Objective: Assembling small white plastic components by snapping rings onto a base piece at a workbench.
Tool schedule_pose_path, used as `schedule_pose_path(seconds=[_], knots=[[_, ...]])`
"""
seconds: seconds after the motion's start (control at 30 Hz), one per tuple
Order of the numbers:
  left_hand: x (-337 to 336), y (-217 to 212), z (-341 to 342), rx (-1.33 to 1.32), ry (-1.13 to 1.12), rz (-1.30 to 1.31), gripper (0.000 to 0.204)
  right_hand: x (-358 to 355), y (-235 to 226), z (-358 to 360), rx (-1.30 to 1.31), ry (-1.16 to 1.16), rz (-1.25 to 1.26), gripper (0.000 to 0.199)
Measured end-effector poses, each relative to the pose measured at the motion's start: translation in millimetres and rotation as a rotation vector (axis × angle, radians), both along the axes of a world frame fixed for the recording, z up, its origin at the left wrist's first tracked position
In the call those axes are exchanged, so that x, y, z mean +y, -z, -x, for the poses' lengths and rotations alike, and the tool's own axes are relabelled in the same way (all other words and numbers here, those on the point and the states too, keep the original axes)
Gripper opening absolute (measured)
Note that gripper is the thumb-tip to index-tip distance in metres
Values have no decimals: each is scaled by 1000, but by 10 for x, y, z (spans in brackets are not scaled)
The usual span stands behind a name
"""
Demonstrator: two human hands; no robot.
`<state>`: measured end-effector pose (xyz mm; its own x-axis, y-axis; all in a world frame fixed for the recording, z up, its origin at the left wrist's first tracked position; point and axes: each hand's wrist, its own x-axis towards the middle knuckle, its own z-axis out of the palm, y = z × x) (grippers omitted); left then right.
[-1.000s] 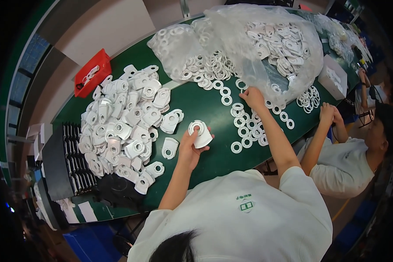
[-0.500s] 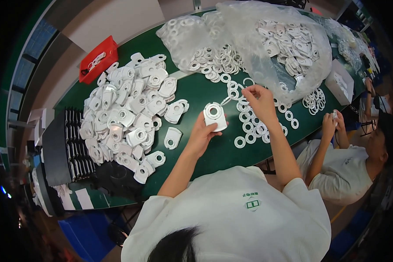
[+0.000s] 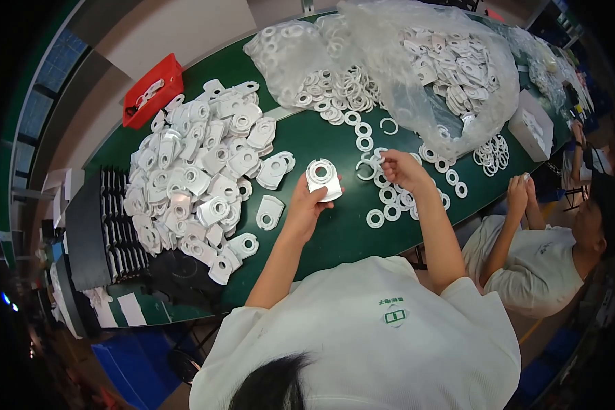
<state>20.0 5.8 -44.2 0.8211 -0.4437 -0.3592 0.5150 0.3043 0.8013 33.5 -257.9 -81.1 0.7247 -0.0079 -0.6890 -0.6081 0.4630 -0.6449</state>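
While between hands (image 3: 406,172) and bags (image 3: 367,49), white rings (image 3: 363,137).

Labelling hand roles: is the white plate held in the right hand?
No, the left hand holds the white plate, while the right hand is at the loose white rings.

The table (image 3: 342,236) spreads across the middle of the frame. On its left part lies a heap of plates (image 3: 191,171); the bin (image 3: 171,74) is behind this heap, at the upper left, and the rack (image 3: 116,225) is to its left. Plastic bags (image 3: 365,51) lie at the upper centre and upper right — before them are scattered rings (image 3: 390,196), with the right hand (image 3: 404,171) above. One plate (image 3: 322,183) is in the left hand (image 3: 310,199), between heap and rings. The box (image 3: 540,143) stands at the right.
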Motion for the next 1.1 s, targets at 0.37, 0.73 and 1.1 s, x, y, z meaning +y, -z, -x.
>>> schedule_pose_path(seconds=[0.37,0.73,1.1], knots=[[-115,-204,36,-47,106,68,52,724,-717,250,-613,-228,429,16],[-102,-294,67,-44,90,85,49,782,-605,265,-691,-186,606,17],[-128,-272,89,-77,102,40,39,756,-711,312,-636,-263,750,19]])
